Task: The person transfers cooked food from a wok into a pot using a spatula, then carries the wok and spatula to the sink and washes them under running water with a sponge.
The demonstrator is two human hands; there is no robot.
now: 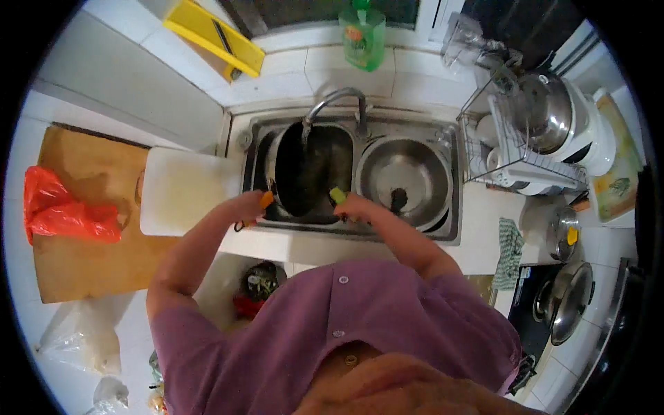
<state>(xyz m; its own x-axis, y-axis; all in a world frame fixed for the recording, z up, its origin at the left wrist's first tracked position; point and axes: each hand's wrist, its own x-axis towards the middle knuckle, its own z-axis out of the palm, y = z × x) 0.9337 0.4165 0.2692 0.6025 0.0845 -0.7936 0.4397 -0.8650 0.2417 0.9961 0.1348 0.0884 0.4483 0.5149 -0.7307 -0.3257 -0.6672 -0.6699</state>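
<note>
A dark pan (pixel 296 181) is tilted on its side in the left sink basin (pixel 342 155), below the tap (pixel 335 95). My left hand (pixel 245 207) is closed around the pan's handle, whose orange end (pixel 266 200) shows by my fingers. At the basin's front edge, my right hand (pixel 356 207) is closed on a small yellow-green scrubbing pad (pixel 337 195). Its exact kind is hard to make out. Beside that hand, the round right basin (pixel 403 173) has a dark drain plug or strainer (pixel 398 198) at its bottom.
To the left are a white cutting board (pixel 187 190), a wooden board (pixel 83 270) and a red plastic bag (pixel 66 211). A green soap bottle (pixel 363 41) and yellow slicer (pixel 214 38) stand behind the sink. At right are a dish rack (pixel 526 169) and a checked cloth (pixel 510 252).
</note>
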